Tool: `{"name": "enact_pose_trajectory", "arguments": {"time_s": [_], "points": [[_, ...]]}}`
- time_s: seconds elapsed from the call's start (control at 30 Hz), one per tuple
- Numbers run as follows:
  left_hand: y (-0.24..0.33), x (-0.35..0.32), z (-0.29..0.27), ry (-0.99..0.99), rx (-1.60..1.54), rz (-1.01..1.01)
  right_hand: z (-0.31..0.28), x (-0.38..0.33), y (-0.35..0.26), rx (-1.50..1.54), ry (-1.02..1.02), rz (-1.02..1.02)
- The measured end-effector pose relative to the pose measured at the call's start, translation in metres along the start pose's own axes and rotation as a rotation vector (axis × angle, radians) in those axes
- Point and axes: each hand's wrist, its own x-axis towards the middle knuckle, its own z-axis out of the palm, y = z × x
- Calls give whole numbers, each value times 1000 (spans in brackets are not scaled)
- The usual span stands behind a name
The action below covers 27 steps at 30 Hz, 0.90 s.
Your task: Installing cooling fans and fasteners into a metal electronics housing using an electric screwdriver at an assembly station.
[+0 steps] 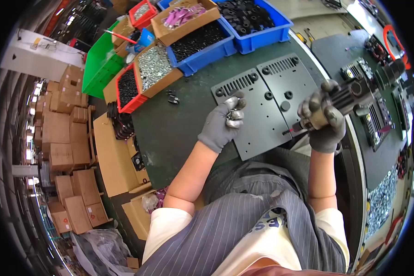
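Observation:
My left hand (223, 122), in a grey glove, is closed above the left black metal plate (255, 133). Small dark and shiny pieces, which look like screws (230, 113), show between its curled fingers. My right hand (325, 115), gloved too, wraps around a power screwdriver (352, 94). The driver's bit points left, over the lower edge of the right black metal plate (303, 83); whether it touches cannot be told. The plates lie side by side, with slots at their far ends. Round black rubber feet (285, 106) sit on them.
Beyond the plates stand blue bins (250, 43) of black parts, a cardboard box (163, 80) of silver screws and a red bin (135, 99) of black screws. Small black parts (173, 98) lie on the green table (163, 138). Another bench (377, 168) with assemblies runs along the right.

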Motion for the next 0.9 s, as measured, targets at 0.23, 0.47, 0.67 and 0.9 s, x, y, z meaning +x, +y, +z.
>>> {"name": "enact_pose_trajectory", "arguments": {"time_s": [0.23, 0.47, 0.67, 0.9], "points": [[-45, -14, 6, -211, 195, -53, 24, 4, -5, 41, -144, -92], [-73, -8, 17, -205, -113, -218, 22, 4, -5, -31, -269, -233], [-82, -7, 16, -264, -253, -278, 24, -6, -3, -53, -305, -194], [-98, -4, 28, -125, -188, -218, 16, -13, -5, -80, -350, -220]]}}
